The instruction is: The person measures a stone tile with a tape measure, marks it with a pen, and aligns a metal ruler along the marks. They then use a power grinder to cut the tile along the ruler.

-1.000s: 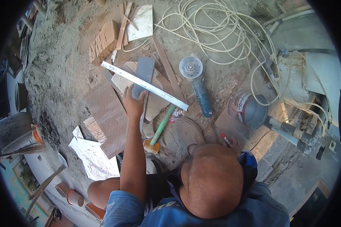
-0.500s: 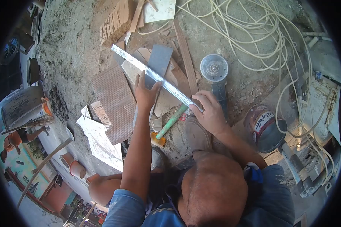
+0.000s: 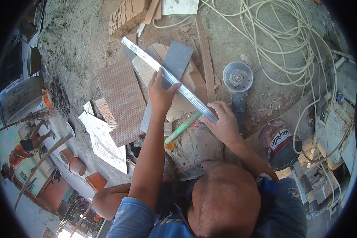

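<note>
A long, shiny metal straightedge [image 3: 146, 56] lies slantwise across a stack of tile pieces. My left hand [image 3: 161, 94] presses near its middle, thumb on one side and fingers stretched along the other. At the lower right end, my right hand [image 3: 223, 123] grips the straightedge between thumb and fingers. Beneath it are a dark grey tile piece [image 3: 179, 56] and a pale tile piece [image 3: 176, 110]. A mallet's green handle [image 3: 183, 127] passes just below that end, close to my right hand. Its yellowish head [image 3: 169, 144] is partly covered by my left forearm.
An angle grinder [image 3: 238, 78] rests disc-up to the right. Beyond it lie a coiled pale hose [image 3: 261, 43] and a labelled bucket [image 3: 279, 139]. Brown textured tile [image 3: 123, 99] and broken white tile [image 3: 107, 144] lie left. Another person [image 3: 25, 148] appears far left.
The camera view has shifted slightly, so most ground objects appear farther right. Both hands stay on the straightedge, which keeps about the same slant over the tiles.
</note>
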Demonstrator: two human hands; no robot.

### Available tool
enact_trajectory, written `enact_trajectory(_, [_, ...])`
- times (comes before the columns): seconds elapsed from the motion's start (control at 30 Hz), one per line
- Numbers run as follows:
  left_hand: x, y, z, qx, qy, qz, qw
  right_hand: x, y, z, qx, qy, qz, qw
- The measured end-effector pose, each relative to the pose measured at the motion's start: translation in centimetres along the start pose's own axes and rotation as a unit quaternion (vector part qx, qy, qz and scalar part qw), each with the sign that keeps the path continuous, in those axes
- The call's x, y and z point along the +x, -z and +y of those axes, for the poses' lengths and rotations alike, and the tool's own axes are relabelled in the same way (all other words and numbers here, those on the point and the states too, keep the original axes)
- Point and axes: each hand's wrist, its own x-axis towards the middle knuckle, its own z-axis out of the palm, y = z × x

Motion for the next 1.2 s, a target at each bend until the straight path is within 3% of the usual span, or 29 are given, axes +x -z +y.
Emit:
enact_trajectory(0.3, [0.2,0.0,0.0,0.013,0.017,-0.009,1.000,0.2,0.0,0.6,0.031,-0.033,-0.014,0.999])
enact_trajectory(0.37, [0.2,0.1,0.1,0.013,0.020,-0.014,1.000,-0.4,0.3,1.4,-0.022,0.025,0.088,0.996])
enact_trajectory(0.4, [0.2,0.1,0.1,0.013,0.022,-0.019,0.999,-0.5,0.7,1.6,-0.022,0.027,0.088,0.996])
enact_trajectory(0.47, [0.2,0.0,-0.1,0.011,0.022,-0.017,1.000,-0.7,1.7,1.8,-0.072,-0.046,0.199,0.976])
enact_trajectory(0.53, [0.1,0.1,0.1,0.008,0.021,-0.010,1.000,-0.9,2.7,3.2,-0.123,-0.069,0.200,0.970])
enact_trajectory(0.6, [-0.3,0.4,0.4,0.028,0.013,0.003,1.000,-0.9,3.5,3.6,-0.171,-0.188,0.124,0.959])
enact_trajectory(0.63, [-0.6,0.6,0.6,0.024,0.014,0.008,1.000,-0.8,3.5,3.6,-0.175,-0.183,0.124,0.959])
enact_trajectory(0.7, [-1.2,1.1,1.2,0.002,-0.008,0.087,0.996,-0.2,3.5,3.7,-0.174,-0.258,0.085,0.947])
enact_trajectory(0.8, [-3.2,2.6,2.4,-0.031,-0.028,0.117,0.992,0.6,3.3,3.5,-0.181,-0.322,0.070,0.927])
enact_trajectory(0.83, [-4.2,2.6,3.2,-0.040,-0.050,0.169,0.984,0.6,3.2,3.8,-0.185,-0.316,0.076,0.927])
enact_trajectory(0.93, [-8.1,2.1,5.1,-0.080,-0.045,0.159,0.983,0.4,2.4,6.0,-0.200,-0.279,0.069,0.937])
enact_trajectory(1.0, [-11.1,1.2,7.2,-0.165,-0.040,0.109,0.979,0.2,2.5,7.7,-0.105,-0.289,0.065,0.949])
enact_trajectory(1.03, [-12.6,0.5,8.0,-0.180,-0.030,0.038,0.982,-0.1,3.1,7.5,-0.109,-0.282,0.070,0.951])
enact_trajectory(1.1, [-15.2,-0.7,9.8,-0.226,0.007,-0.118,0.967,-1.5,3.7,6.8,0.012,-0.317,0.064,0.946])
enact_trajectory(1.13, [-16.3,-1.1,10.9,-0.257,0.035,-0.202,0.945,-1.9,4.6,4.6,0.010,-0.310,0.067,0.948])
enact_trajectory(1.2, [-17.8,-2.9,11.8,-0.387,0.014,-0.335,0.859,-2.8,7.7,-2.2,0.146,-0.297,0.060,0.942])
